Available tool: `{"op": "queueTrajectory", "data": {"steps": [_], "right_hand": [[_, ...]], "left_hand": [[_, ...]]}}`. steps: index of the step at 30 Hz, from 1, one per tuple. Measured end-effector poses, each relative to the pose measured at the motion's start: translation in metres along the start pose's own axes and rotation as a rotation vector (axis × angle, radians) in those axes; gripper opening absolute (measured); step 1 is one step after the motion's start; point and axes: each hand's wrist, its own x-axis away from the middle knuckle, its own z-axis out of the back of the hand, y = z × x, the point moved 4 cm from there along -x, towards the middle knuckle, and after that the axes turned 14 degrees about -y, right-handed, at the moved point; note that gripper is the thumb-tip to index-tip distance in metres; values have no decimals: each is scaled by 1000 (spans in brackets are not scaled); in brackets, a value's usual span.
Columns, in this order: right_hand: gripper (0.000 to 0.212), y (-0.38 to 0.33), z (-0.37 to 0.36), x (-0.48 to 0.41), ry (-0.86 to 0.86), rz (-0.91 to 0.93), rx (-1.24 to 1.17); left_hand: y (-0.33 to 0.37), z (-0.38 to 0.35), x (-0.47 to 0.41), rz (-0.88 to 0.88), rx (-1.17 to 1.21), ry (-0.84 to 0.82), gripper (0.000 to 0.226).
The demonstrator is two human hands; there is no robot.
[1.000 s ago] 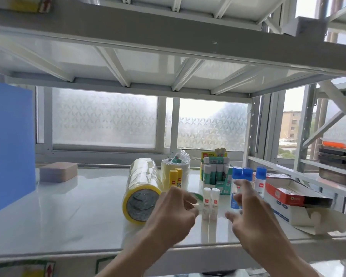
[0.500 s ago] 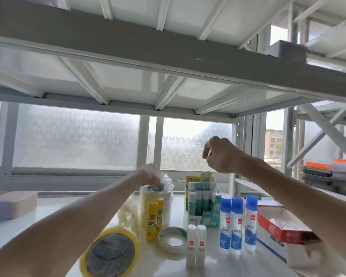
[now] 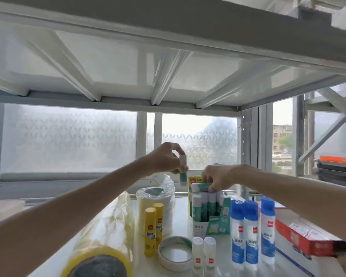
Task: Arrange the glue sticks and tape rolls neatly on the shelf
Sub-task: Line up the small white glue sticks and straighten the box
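Green-and-white glue stick (image 3: 183, 170) hangs upright, pinched in your left hand (image 3: 165, 159), just up-left of the display box (image 3: 200, 226). Your right hand (image 3: 218, 179), nearer the box, is closed on a stick lying crosswise atop it.
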Motion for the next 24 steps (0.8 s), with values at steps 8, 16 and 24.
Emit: {"op": "queueTrajectory", "data": {"steps": [8, 16, 24], "right_hand": [[23, 8, 30, 32, 36, 2, -185], [27, 23, 25, 61, 126, 52, -277], [19, 11, 4, 35, 80, 64, -172]], "left_hand": [[17, -55, -21, -114, -249, -88, 37], [7, -87, -30, -64, -513, -188, 37], [-5, -83, -37, -79, -539, -214, 23]]}}
